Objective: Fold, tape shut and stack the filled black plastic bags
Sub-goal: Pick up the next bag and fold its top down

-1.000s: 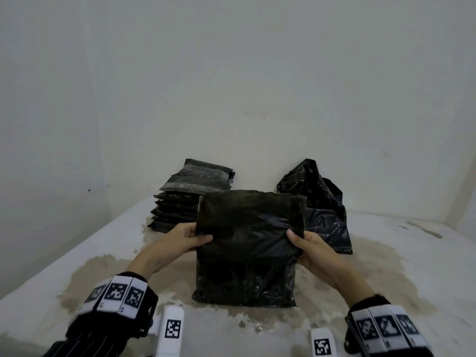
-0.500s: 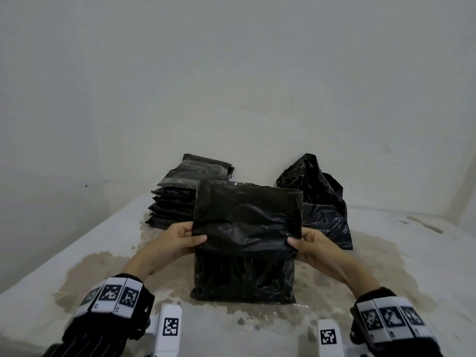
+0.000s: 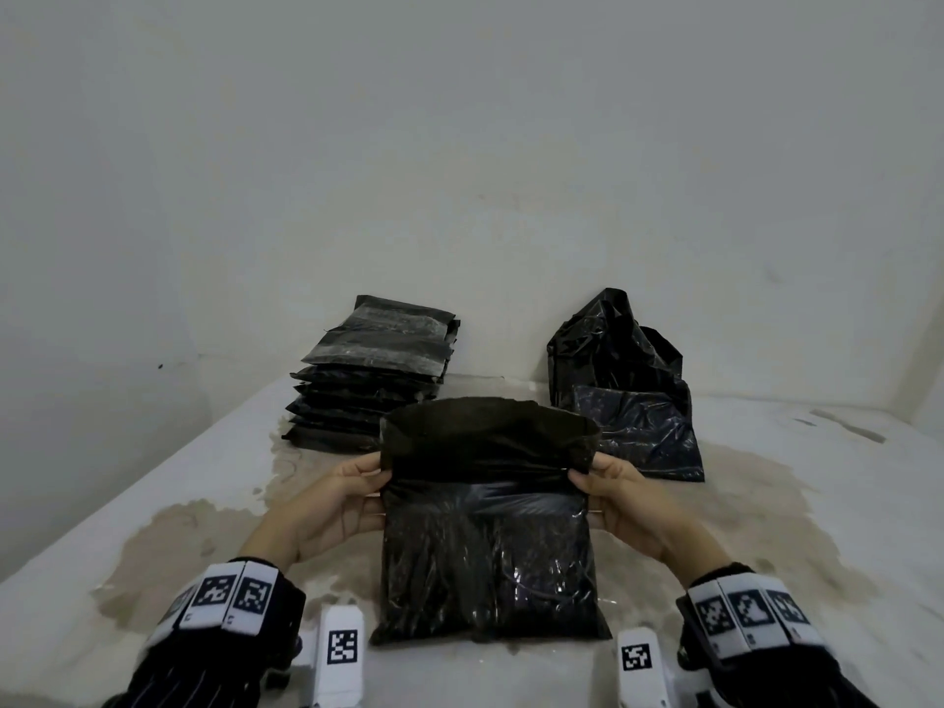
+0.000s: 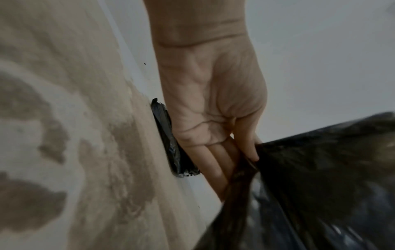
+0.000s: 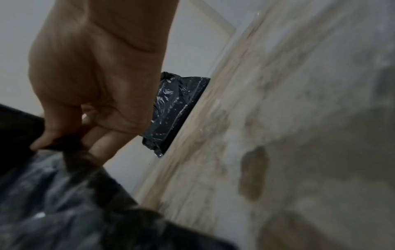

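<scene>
From the head view, a filled black bag lies on the white surface, right in front of the person. Its top flap sticks up and bends over toward the person. The left hand pinches the left side of the bag at the fold, thumb on the front. The right hand pinches the right side the same way. Both wrists wear black bands with white square markers. At the back left there is a stack of flat black bags, one on top of another. At the back right there is a loose pile of crinkly black bags near the wall. The surface has big brown stains around the bags.

From the left wrist view, the left hand holds the edge of the bag between the thumb and the fingers. A bit of the stack peeks out behind the hand. The picture is a little blurry.

From the right wrist view, the right hand holds the other edge of the bag, with the thumb pressing the plastic onto the fingers. Behind the hand, the loose pile rests on the stained surface.
</scene>
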